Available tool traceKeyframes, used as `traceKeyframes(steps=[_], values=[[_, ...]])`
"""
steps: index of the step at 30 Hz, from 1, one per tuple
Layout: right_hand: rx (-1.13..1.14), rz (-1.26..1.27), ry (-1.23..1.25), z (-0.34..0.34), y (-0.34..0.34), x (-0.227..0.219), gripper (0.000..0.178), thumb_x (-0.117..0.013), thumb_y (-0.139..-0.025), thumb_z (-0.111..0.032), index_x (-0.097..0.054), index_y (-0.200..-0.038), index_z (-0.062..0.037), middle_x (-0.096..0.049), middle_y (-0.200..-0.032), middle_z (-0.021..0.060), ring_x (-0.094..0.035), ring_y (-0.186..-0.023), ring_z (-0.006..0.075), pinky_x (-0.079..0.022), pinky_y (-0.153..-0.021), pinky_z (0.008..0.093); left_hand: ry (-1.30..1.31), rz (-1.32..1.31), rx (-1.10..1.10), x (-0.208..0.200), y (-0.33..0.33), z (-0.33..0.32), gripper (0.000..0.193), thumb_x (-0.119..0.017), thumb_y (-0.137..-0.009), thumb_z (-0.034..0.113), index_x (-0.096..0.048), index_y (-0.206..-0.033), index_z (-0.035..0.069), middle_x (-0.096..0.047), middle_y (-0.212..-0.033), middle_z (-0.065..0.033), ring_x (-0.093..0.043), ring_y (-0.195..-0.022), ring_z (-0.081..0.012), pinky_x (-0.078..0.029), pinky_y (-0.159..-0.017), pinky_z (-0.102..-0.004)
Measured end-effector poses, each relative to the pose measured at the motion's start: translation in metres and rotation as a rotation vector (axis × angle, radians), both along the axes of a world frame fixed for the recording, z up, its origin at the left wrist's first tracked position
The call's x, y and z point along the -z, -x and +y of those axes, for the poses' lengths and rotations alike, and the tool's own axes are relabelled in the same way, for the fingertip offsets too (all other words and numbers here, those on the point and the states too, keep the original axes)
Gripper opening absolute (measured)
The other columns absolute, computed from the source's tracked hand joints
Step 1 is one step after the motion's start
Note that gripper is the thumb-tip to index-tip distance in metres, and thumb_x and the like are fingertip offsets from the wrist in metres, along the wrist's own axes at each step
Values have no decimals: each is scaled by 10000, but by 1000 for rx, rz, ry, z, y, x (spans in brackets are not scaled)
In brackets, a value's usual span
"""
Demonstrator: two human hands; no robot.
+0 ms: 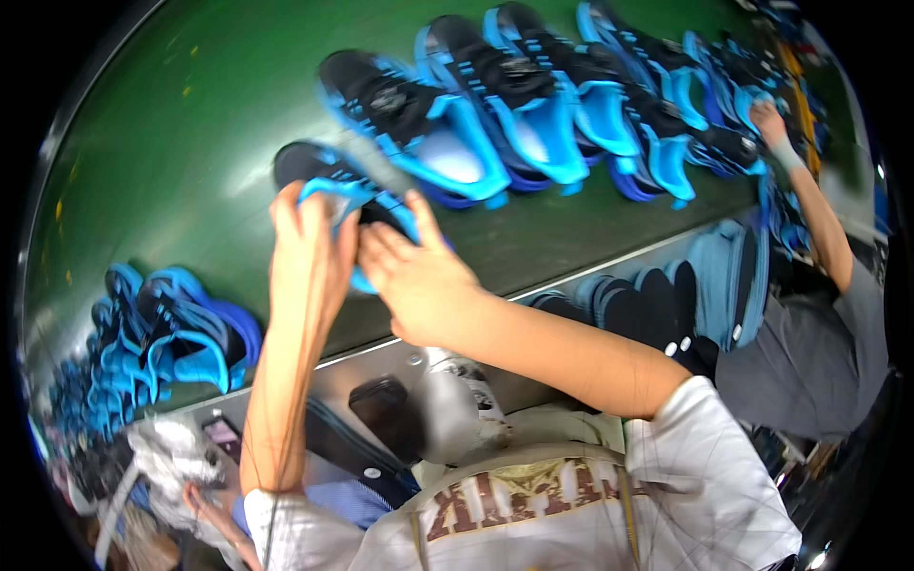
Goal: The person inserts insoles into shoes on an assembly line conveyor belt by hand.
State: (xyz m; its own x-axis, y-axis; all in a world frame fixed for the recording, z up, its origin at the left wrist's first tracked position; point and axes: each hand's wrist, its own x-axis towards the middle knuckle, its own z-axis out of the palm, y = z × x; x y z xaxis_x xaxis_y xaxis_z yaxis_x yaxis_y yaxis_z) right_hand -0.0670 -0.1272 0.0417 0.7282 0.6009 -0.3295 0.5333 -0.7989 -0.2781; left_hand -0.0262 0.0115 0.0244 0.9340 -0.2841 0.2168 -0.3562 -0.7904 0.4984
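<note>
A black and blue sneaker lies on the green work surface in front of me, toe pointing away, somewhat blurred. My left hand grips its left side near the collar, fingers bent over the blue edge. At the heel side, my right hand has its fingers at the shoe opening and its thumb up against the right side of the collar. How deep those fingertips reach inside is hidden. Just beyond to the right, another sneaker of the same kind heads a row along the surface.
More sneakers cluster at the left edge of the green surface. Below its metal edge are dark insoles, a phone and a clear plastic bag. At the right, a co-worker's hand touches the far shoes.
</note>
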Motion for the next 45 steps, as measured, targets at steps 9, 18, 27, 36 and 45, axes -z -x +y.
traceKeyframes(steps=[9, 18, 27, 36, 45], values=[[-211, 158, 413, 13, 0, -13, 634, -429, -841, -248, -159, -1392, -90, -370, -1339, 143, -359, -1242, 255, 70, -998, 612, -224, -51, 99, 12, -9, 7, 308, -568, -827, 131, -419, -1055, -13, -397, -1159, -247, -552, -883, -368, -483, -721, -397], [611, -548, -415, -174, 90, -46, 340, -640, -685, -199, -570, -996, -81, -550, -1041, 99, -504, -1025, 264, -332, -939, 456, -511, -130, 58, -3, -1, 6, 209, -529, -829, 114, -495, -1013, 21, -413, -1235, -222, -604, -731, -332, -500, -624, -382], [1122, -61, -69, -373, 246, -16, 569, -677, -673, -68, -437, -1189, -63, -513, -1106, 211, -471, -1049, 386, -400, -879, 397, -628, -626, -27, -83, -42, 41, 68, -534, -831, 97, -515, -821, 32, -478, -1246, -115, -519, -1055, -274, -409, -823, -351], [1220, -113, -169, -386, 264, -70, 442, -630, -759, -131, -508, -1157, 17, -530, -1150, 218, -518, -1075, 291, -379, -905, 330, 200, -23, -218, -42, -30, -73, 601, -620, -676, 108, -360, -1213, 28, -374, -1177, -209, -508, -929, -314, -431, -826, -359], [1038, 239, -869, -303, 100, -139, 121, -606, -777, -62, -626, -837, 40, -605, -819, 65, -539, -728, 110, -423, -637, 243, 171, 92, -162, -33, -36, -83, 418, -539, -833, 374, -454, -1086, 52, -612, -797, -226, -596, -764, -386, -472, -640, -435]])
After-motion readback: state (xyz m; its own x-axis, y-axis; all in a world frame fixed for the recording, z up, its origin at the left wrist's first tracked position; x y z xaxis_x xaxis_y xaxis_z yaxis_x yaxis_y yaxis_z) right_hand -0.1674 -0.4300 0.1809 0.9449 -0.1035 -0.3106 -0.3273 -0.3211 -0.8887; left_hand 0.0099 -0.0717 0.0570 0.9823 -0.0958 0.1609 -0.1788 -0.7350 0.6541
